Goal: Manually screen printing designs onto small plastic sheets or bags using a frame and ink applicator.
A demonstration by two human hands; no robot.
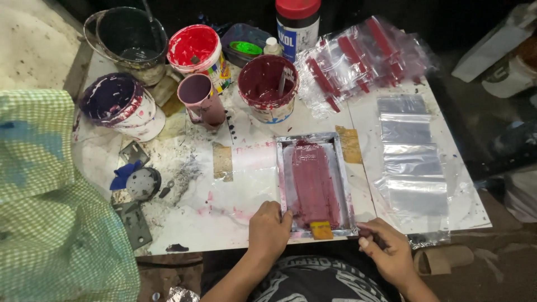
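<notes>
I see the metal-framed printing screen (315,184) lying flat on the white table (246,184), its long axis running near to far, short ends facing me and the paint pots. A long dark red ink patch (313,182) follows the same axis, and a small yellow tab (321,230) sits at the near edge.

The left hand (269,228) rests palm down at the near left corner of the screen, fingers curled loosely, fingertips touching the frame edge; it grips nothing. The right hand (386,249) sits at the near right corner, fingers bent inward near the frame; I cannot tell whether it pinches anything.

The table is stained with ink. At the far side stand a dark red paint pot (268,89), a bright red pot (194,47), a purple pot (118,103), a pink cup (200,98) and a grey bucket (128,36). Clear plastic bags (411,162) lie in a row to the right, and printed bags (358,59) are heaped far right. A green checked cloth (50,207) fills the near left.
</notes>
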